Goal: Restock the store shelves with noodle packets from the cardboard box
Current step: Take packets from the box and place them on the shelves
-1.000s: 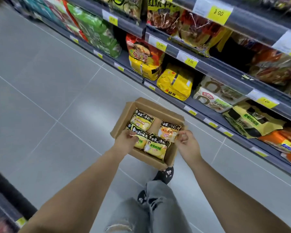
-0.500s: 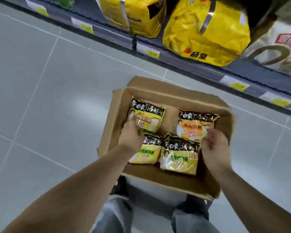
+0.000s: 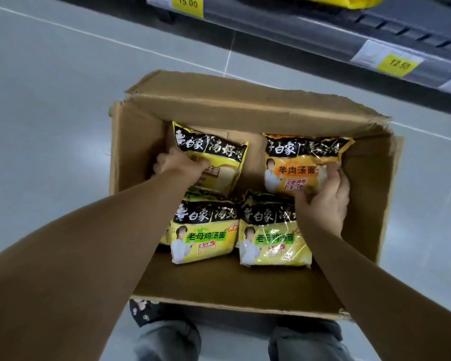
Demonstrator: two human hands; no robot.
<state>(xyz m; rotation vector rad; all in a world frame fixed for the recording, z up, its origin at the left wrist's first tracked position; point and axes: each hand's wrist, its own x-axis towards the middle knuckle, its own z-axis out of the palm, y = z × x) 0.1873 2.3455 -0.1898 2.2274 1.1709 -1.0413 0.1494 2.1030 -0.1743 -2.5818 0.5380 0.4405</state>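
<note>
1. Stretching across the aisle is a glossy, pale grey tiled floor (image 3: 50, 100) with thin white joints. Along the top runs a dark shelf edge (image 3: 323, 24) carrying a yellow price tag (image 3: 188, 3) on the left and a second price tag (image 3: 399, 65) on the right.
2. An open cardboard box (image 3: 130, 152) sits on the floor just in front of the shelf edge, with the person's knees at its near side. Four noodle packets lie flat inside, in two rows of two.
3. Each packet's black header band points toward the shelf, so its long axis runs away from the person. The far-left packet (image 3: 219, 157) lies skewed. The near-left packet (image 3: 206, 238), near-right packet (image 3: 271, 243) and orange packet (image 3: 294, 165) lie fairly square.
4. The left hand (image 3: 179, 164) is inside the box at the left wall, fingers curled tight over the left edge of the far-left packet, gripping it.
5. The right hand (image 3: 326, 201) grips the orange packet at its lower right, with the thumb on its face and the fingers wrapped round its right edge.
</note>
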